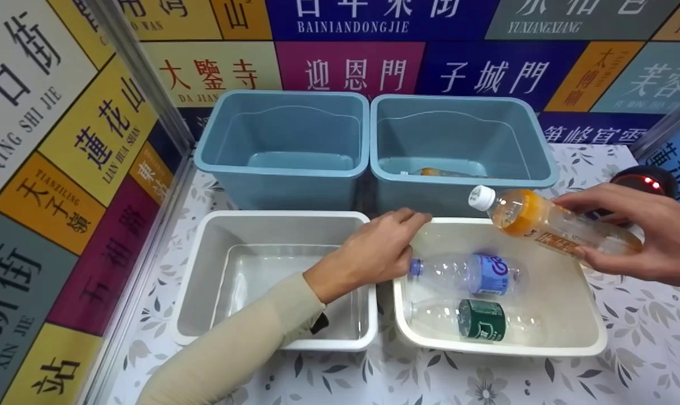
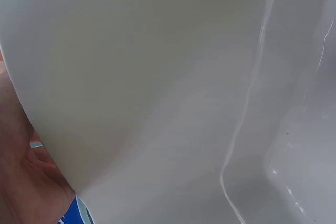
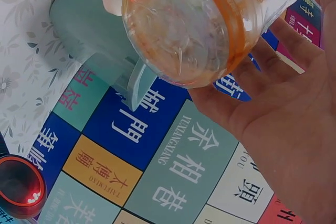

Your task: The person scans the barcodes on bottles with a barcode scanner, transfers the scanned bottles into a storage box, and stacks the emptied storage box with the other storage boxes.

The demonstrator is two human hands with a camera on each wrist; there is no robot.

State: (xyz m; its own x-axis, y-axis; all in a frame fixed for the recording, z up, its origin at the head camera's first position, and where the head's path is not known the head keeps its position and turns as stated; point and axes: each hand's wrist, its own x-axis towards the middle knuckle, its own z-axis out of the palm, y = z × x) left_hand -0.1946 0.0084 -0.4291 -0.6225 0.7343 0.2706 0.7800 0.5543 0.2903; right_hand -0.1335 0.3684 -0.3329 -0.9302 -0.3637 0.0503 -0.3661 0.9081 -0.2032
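My right hand (image 1: 644,236) grips a clear plastic drink bottle (image 1: 565,228) with an orange label and white cap, tilted over the right white bin (image 1: 593,332). In the right wrist view, fingers and thumb wrap around this bottle (image 3: 184,30), its base facing the camera. My left hand (image 1: 379,244) holds the rim of the right white bin at its back left corner; part of its grip is hidden. Inside that bin lie a clear bottle with a blue-purple label (image 1: 492,274) and another with a green label (image 1: 482,319).
The left white bin (image 1: 188,304) stands under my left forearm. Behind are two blue bins, the left one (image 1: 283,194) and the right one (image 1: 464,194), which has an orange-labelled bottle (image 1: 438,172) inside. A dark device with red lights (image 1: 649,183) stands at the right. Printed panels form the walls.
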